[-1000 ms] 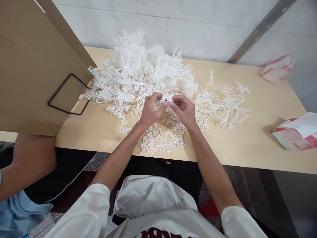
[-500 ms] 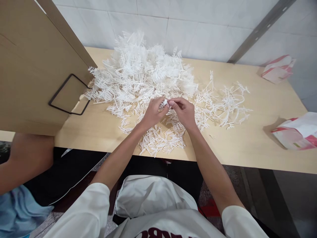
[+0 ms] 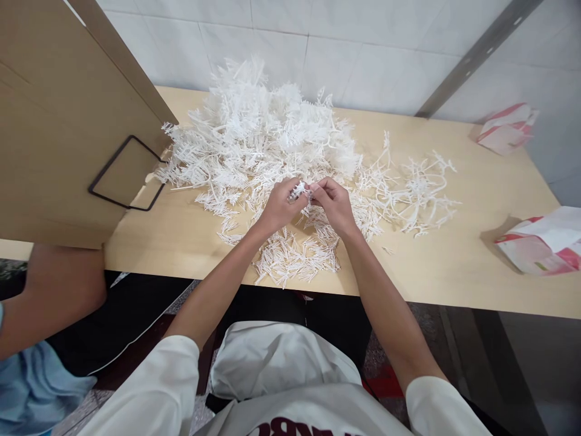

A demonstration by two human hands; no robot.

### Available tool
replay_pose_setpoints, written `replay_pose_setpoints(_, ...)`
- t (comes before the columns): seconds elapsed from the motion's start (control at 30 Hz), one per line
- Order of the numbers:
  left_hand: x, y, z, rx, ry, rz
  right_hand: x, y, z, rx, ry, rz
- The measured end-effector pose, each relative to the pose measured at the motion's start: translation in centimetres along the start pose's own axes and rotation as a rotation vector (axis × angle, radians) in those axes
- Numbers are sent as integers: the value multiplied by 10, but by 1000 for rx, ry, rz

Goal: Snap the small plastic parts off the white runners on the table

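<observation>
My left hand [image 3: 282,204] is closed around a small white branched plastic piece [image 3: 298,191], part of which shows between thumb and fingers. At the right side of that piece, my right hand [image 3: 334,204] pinches with thumb and forefinger; the fingertips of both hands almost meet. Behind them rises a big heap of white branched plastic pieces [image 3: 272,124]. Short loose white plastic sticks [image 3: 297,257] lie spread below and around my hands. Over to the right is a tangle of bare white branched stems [image 3: 420,191].
A cardboard panel [image 3: 59,121] with a black wire bookend [image 3: 127,172] stands at the left. Two red-and-white paper packets [image 3: 540,245] sit on the right of the wooden table [image 3: 463,266]. Another person's arm [image 3: 68,281] is at lower left. A tiled wall [image 3: 345,54] closes the back.
My right hand has shifted slightly left, closer to the left hand, and the white piece has turned a little. The other person's arm at lower left has moved slightly right.
</observation>
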State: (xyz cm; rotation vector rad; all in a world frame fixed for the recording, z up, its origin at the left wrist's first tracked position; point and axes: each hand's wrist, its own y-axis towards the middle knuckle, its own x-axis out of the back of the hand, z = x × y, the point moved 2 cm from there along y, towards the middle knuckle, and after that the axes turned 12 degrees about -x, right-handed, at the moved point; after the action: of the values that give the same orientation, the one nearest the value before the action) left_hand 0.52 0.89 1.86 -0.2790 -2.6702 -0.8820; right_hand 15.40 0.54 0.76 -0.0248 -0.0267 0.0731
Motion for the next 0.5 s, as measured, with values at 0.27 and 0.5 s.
replay_pose_setpoints(0.27, -2, 0, 2, -27, 329, 146, 9, -1, 8, 195, -246, -125)
replay_pose_setpoints(0.5, -3, -5, 3, -76, 287, 120, 1, -2, 0, 131, -150, -19)
